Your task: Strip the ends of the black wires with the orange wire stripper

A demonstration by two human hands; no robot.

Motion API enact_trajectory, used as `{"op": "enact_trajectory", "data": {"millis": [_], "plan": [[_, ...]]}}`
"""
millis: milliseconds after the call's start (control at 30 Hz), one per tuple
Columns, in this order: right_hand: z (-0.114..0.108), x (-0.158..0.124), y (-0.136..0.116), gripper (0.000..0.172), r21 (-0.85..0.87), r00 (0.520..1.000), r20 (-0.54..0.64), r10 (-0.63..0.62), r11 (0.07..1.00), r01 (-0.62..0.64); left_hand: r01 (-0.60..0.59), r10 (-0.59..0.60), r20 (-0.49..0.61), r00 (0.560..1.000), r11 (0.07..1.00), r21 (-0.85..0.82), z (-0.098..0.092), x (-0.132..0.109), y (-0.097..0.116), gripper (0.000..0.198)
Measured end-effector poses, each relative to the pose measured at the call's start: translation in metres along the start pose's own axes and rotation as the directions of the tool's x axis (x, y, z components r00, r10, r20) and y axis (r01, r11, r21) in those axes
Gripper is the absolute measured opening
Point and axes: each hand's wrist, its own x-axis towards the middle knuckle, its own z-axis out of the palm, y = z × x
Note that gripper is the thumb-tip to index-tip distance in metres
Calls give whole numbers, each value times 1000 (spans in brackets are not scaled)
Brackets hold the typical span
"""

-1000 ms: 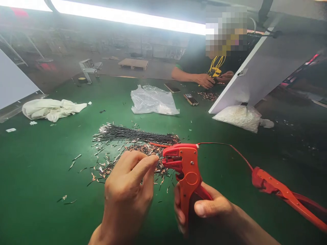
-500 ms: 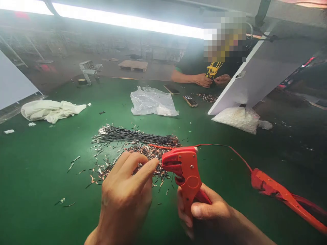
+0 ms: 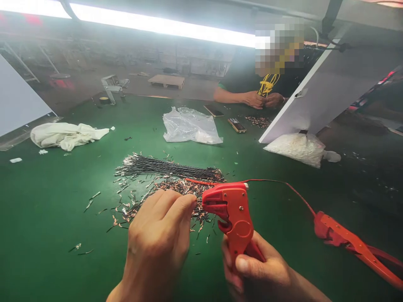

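My right hand (image 3: 258, 268) is wrapped round the handles of a red wire stripper (image 3: 233, 214), its jaws pointing left. My left hand (image 3: 157, 243) is pinched at the jaws, fingertips closed on something thin that I cannot make out. Just beyond lies a heap of stripped wire ends and scraps (image 3: 170, 197). Behind the heap, a bundle of black wires (image 3: 166, 167) lies flat on the green table (image 3: 47, 209). A red wire (image 3: 283, 186) runs right from the stripper's head.
A second red tool (image 3: 352, 245) lies at the right. A white cloth (image 3: 66, 135), a clear plastic bag (image 3: 190, 126), a bag of white parts (image 3: 296, 147) and two phones (image 3: 236, 124) lie further back. Another person's hands (image 3: 262, 100) work at the far edge beside a slanted white board (image 3: 330, 84).
The stripper's jaws have closed since a second ago. Both my hands have shifted slightly down and right, the pinch staying at the jaws.
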Motion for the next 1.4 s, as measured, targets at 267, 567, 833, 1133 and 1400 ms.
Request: {"op": "enact_trajectory", "data": {"millis": [267,567,833,1133,1400], "plan": [[-8,1,-9,30,27,999,-47,26,999,-24,69,-72,72,995,997,45,0,2,1,18],[-6,-3,-4,22,107,992,125,27,993,-41,239,-184,251,950,948,-211,2,2,4,21],[-4,0,-22,35,-233,993,38,-112,965,118,185,-174,142,975,980,-72,3,3,4,16],[4,4,-30,19,-505,865,-260,-430,824,257,110,-50,322,945,980,-168,16,-13,14,15],[1,0,-33,23,-390,935,-168,-312,892,227,46,10,287,958,981,-189,20,-14,18,12]]}}
